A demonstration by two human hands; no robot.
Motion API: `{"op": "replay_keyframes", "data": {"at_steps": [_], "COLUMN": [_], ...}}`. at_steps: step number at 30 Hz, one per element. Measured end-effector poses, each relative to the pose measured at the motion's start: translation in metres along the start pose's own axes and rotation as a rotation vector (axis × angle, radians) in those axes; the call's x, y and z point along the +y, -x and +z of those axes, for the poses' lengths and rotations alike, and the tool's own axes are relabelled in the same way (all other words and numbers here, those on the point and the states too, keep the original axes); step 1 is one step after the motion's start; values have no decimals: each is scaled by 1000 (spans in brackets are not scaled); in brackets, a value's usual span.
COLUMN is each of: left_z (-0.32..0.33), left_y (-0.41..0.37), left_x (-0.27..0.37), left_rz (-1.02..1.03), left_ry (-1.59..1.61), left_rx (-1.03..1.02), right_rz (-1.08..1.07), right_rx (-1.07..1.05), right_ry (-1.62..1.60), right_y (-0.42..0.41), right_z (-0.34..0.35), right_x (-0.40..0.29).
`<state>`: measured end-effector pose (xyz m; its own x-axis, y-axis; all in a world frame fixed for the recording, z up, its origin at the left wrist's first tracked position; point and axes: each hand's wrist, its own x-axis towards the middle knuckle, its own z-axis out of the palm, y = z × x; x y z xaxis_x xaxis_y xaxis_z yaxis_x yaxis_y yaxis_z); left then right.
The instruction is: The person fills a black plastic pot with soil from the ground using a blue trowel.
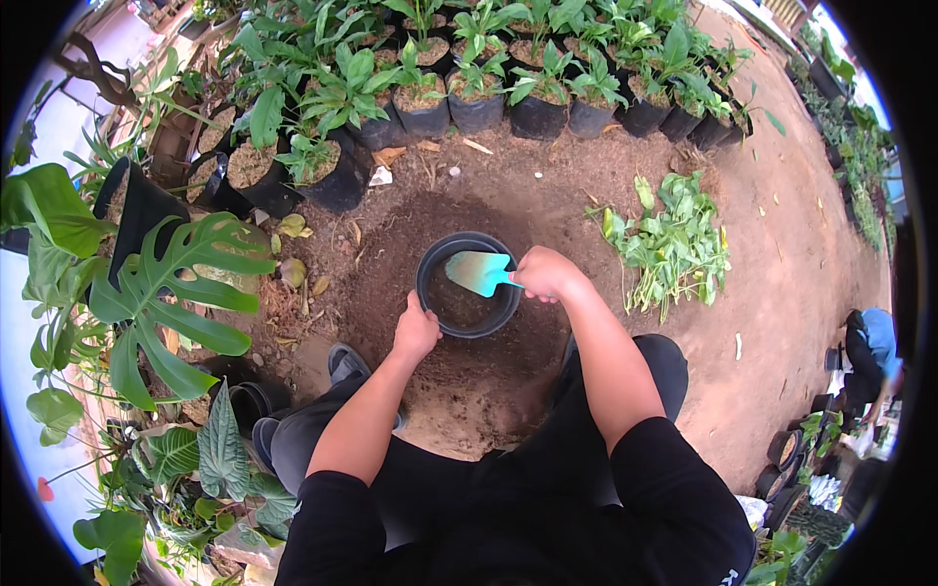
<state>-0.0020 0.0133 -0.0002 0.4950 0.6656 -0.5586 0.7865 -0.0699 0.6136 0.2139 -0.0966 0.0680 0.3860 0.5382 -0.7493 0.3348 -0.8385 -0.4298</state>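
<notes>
A round black plastic plant pot (476, 331) stands on the soil between my feet, with dark soil visible inside it. My left hand (416, 329) grips the pot's rim at its lower left, thumb on the edge. In my right hand (546, 275) is the handle of a turquoise garden trowel (476, 272). The trowel's blade, smeared with brown soil, lies over the pot's opening and points left. It hides part of the inside, and I cannot tell whether it touches the soil below.
Leafy plants in black grow bags (476, 102) stand in rows ahead. To the right lies a heap of leafy green cuttings (670, 245) on bare ground. A large monstera leaf (179, 289) reaches in from the left. At far right a person (872, 359) bends near several pots.
</notes>
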Motion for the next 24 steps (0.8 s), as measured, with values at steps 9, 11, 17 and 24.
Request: {"op": "replay_keyframes", "data": {"at_steps": [9,11,17,24], "left_z": [-2,0,19,5], "left_y": [-21,-23,3,-10], "left_x": [-4,-5,5,-4], "left_rz": [32,7,-15,60], "left_ry": [-122,-60,147,-106], "left_rx": [106,104,17,144], "right_rz": [-119,-141,-221,-179], "right_rx": [52,26,65,79], "right_ry": [155,165,231,223], "right_y": [27,27,39,35], "right_z": [15,20,20,11], "right_x": [-21,-24,-13,-15]}}
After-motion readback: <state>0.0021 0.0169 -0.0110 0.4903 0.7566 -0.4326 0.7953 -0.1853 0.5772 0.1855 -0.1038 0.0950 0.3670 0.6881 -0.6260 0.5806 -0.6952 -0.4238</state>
